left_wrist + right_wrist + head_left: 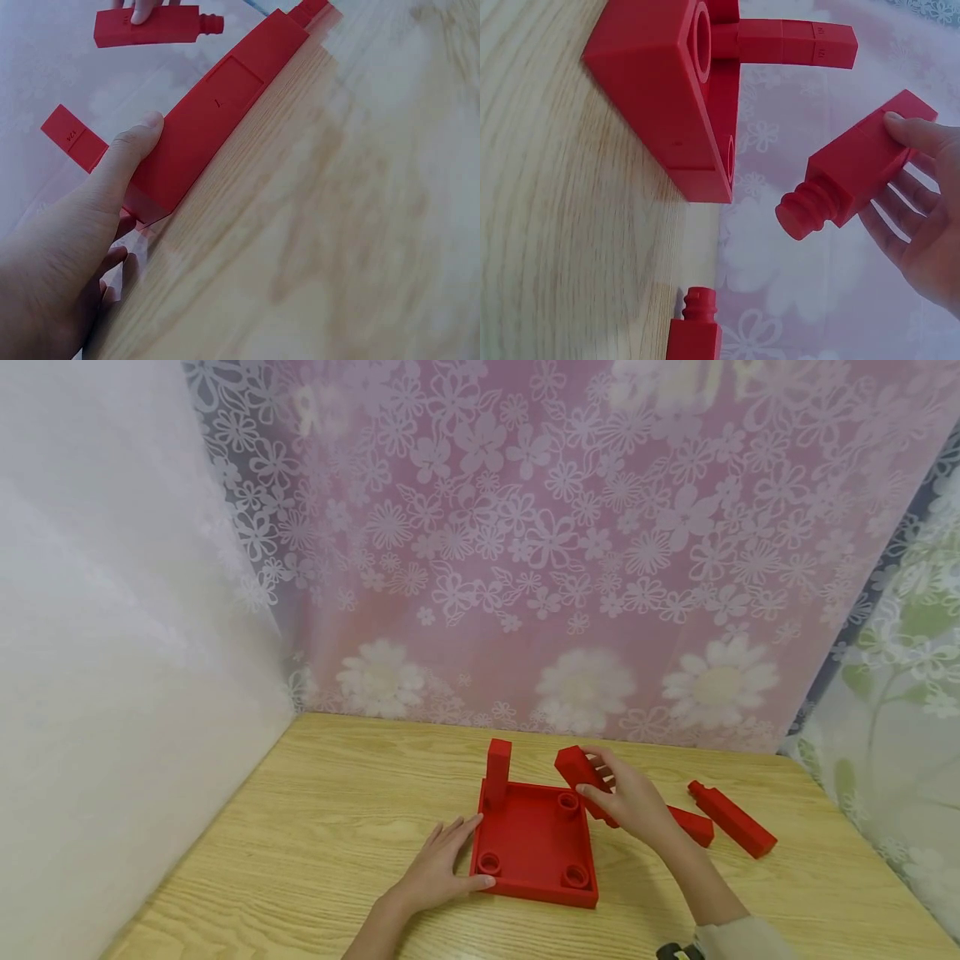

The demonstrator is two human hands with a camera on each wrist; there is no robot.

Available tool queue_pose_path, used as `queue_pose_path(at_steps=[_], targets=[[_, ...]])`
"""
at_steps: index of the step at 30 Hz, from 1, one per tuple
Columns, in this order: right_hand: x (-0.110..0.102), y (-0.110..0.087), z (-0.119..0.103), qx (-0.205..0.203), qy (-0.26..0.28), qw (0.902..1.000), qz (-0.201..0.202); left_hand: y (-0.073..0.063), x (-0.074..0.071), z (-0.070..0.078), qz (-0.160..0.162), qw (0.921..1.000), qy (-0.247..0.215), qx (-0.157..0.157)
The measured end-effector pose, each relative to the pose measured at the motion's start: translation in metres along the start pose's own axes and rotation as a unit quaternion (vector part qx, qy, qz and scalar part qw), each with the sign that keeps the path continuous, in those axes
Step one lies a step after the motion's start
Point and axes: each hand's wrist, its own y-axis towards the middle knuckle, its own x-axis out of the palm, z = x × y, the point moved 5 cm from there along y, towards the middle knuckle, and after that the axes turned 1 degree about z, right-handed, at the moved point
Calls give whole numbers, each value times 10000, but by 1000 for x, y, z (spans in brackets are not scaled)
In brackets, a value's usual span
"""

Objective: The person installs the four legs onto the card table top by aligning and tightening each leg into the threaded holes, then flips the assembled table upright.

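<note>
left hand [438, 872]: clasps the near left corner of the red square base [532, 839], thumb laid along the near wall, fingers against the left wall.
right hand [630, 797]: grips the raised leg [870, 157] between thumb and fingers, clear of the bench [300, 827].
raised leg: tilted in the air beside the far right corner of the base, apart from it, threaded end bare.
base: flat on the bench, hollow side up.
standing leg [498, 772]: upright in the far left corner of the base.
bare sockets: one far right [567, 802], one near left [490, 863], one near right [575, 877].
loose legs: two red ones lying right of the base; the right-hand leg [731, 818] shows whole, the left-hand leg [693, 827] is partly hidden by the right arm.
right wrist: light sleeve [746, 939] and a dark band [678, 952].
backdrop: pink flowered curtain [570, 543] on the far side, a whitish sheet [135, 610] on the left.
</note>
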Motion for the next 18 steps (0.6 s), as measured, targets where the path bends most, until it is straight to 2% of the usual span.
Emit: queue_pose_path(at_steps=[8,14,18], targets=[[2,11,7,275,542,9969,490,0,0,0,4,10000,1,39],[4,17,11,383,1049,9895,919,1,0,0,1,10000,-19,23],[7,20,14,422,1341,9843,1066,1,1,-1,2,10000,18,17]])
